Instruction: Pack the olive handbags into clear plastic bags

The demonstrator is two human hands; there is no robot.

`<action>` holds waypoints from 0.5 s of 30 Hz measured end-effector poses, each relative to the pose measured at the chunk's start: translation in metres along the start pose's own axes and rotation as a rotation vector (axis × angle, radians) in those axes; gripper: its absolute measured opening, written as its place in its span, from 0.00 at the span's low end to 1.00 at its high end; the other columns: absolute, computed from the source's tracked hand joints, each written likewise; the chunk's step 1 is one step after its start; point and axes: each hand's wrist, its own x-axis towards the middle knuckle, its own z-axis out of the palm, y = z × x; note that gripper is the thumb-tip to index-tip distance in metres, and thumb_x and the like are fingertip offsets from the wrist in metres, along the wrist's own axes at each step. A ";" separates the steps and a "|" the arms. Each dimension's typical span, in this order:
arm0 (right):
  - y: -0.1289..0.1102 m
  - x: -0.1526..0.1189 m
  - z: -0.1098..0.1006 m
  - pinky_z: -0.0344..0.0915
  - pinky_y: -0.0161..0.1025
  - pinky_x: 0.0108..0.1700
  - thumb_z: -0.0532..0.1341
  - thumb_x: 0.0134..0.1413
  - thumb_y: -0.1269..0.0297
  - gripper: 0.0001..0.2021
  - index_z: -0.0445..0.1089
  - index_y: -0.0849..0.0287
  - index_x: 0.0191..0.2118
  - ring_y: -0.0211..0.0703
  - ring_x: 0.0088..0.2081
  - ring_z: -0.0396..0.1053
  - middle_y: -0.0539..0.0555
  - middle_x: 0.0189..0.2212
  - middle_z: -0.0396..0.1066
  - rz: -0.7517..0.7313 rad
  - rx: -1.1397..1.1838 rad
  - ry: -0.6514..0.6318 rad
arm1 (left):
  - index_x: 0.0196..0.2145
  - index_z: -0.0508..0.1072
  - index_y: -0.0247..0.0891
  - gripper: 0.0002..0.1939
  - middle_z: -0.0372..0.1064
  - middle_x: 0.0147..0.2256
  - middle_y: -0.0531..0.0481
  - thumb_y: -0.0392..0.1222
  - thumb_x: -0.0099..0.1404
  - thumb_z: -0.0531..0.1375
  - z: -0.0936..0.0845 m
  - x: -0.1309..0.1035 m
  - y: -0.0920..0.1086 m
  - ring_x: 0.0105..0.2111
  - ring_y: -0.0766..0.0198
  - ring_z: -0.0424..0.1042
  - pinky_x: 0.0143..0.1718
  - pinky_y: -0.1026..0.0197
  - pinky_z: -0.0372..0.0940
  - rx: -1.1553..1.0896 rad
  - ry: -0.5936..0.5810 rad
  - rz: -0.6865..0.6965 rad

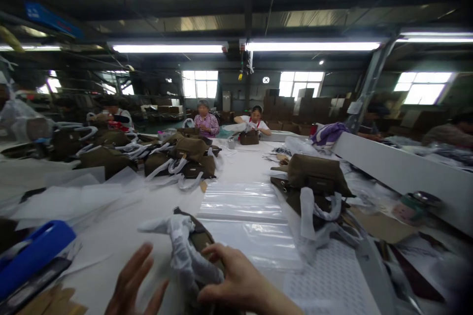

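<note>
An olive-brown bag (200, 237) with handles wrapped in white material (181, 246) lies on the white table at the bottom centre. My right hand (240, 275) is on its right side, thumb and fingers curled round the wrapped handle. To the left of the bag, my left hand (135, 283) has its fingers spread, holding nothing, a small gap from the wrapping. Beyond the bag lies a stack of clear plastic sleeves (244, 206). The underside of the bag is hidden by my hands and the frame edge.
Brown bags (185, 150) are piled at the left, more bags (316, 174) at the right. A blue tool (37, 256) lies at left. At right stand a jar (414, 206) and a white partition (399, 172). People (206, 124) work across the table.
</note>
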 end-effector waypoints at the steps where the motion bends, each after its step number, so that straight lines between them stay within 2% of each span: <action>1: 0.004 -0.006 0.000 0.61 0.42 0.46 0.71 0.29 0.56 0.32 0.66 0.48 0.47 0.49 0.44 0.65 0.50 0.42 0.69 -0.009 -0.046 0.016 | 0.61 0.46 0.52 0.37 0.54 0.57 0.45 0.31 0.58 0.57 0.002 0.025 -0.004 0.59 0.50 0.51 0.57 0.42 0.53 0.015 -0.079 0.107; 2: 0.008 -0.011 0.000 0.60 0.42 0.47 0.71 0.29 0.56 0.32 0.66 0.49 0.47 0.49 0.45 0.65 0.51 0.43 0.69 -0.010 -0.093 0.040 | 0.60 0.48 0.48 0.35 0.58 0.55 0.44 0.32 0.58 0.56 0.004 0.051 -0.005 0.59 0.49 0.51 0.58 0.38 0.48 0.009 -0.214 0.219; 3: 0.012 -0.016 0.000 0.60 0.43 0.47 0.70 0.28 0.57 0.33 0.65 0.49 0.48 0.50 0.45 0.64 0.52 0.43 0.68 -0.003 -0.138 0.062 | 0.58 0.54 0.45 0.29 0.62 0.51 0.44 0.33 0.59 0.56 0.008 0.075 -0.003 0.56 0.51 0.56 0.58 0.41 0.48 0.001 -0.362 0.279; 5: 0.019 -0.025 -0.005 0.62 0.42 0.44 0.69 0.29 0.62 0.35 0.62 0.49 0.51 0.49 0.42 0.66 0.52 0.42 0.67 0.034 -0.189 0.058 | 0.46 0.66 0.40 0.13 0.68 0.41 0.46 0.37 0.63 0.53 0.018 0.116 0.007 0.46 0.58 0.66 0.51 0.55 0.60 -0.065 -0.532 0.293; 6: 0.023 -0.029 -0.010 0.63 0.40 0.41 0.68 0.29 0.65 0.36 0.60 0.49 0.52 0.47 0.39 0.67 0.51 0.40 0.68 0.065 -0.189 0.029 | 0.41 0.68 0.38 0.09 0.69 0.37 0.47 0.38 0.64 0.52 0.022 0.130 0.014 0.40 0.61 0.68 0.44 0.60 0.63 -0.089 -0.583 0.289; 8: 0.031 -0.032 -0.027 0.63 0.36 0.35 0.66 0.31 0.69 0.37 0.58 0.49 0.53 0.43 0.34 0.67 0.49 0.35 0.69 0.123 -0.146 -0.025 | 0.35 0.68 0.37 0.08 0.68 0.32 0.49 0.40 0.65 0.51 0.027 0.149 0.030 0.34 0.63 0.68 0.36 0.65 0.62 -0.107 -0.622 0.294; 10: 0.038 -0.032 -0.051 0.63 0.34 0.32 0.65 0.33 0.72 0.37 0.55 0.49 0.54 0.40 0.31 0.67 0.47 0.31 0.69 0.152 -0.059 -0.052 | 0.35 0.68 0.37 0.08 0.67 0.31 0.49 0.42 0.65 0.52 0.027 0.157 0.046 0.32 0.63 0.68 0.33 0.65 0.61 -0.110 -0.616 0.324; 13: 0.044 -0.025 -0.091 0.63 0.32 0.30 0.63 0.37 0.73 0.36 0.52 0.51 0.56 0.37 0.30 0.66 0.47 0.30 0.68 0.156 0.105 -0.107 | 0.38 0.67 0.39 0.07 0.67 0.32 0.50 0.41 0.62 0.55 0.018 0.156 0.066 0.30 0.64 0.69 0.30 0.66 0.60 -0.157 -0.555 0.308; 15: 0.045 -0.018 -0.112 0.61 0.30 0.29 0.60 0.42 0.75 0.31 0.53 0.53 0.55 0.34 0.29 0.64 0.46 0.29 0.67 0.156 0.137 -0.173 | 0.40 0.67 0.41 0.10 0.67 0.32 0.51 0.37 0.60 0.54 0.011 0.148 0.076 0.27 0.65 0.68 0.27 0.67 0.60 -0.189 -0.516 0.280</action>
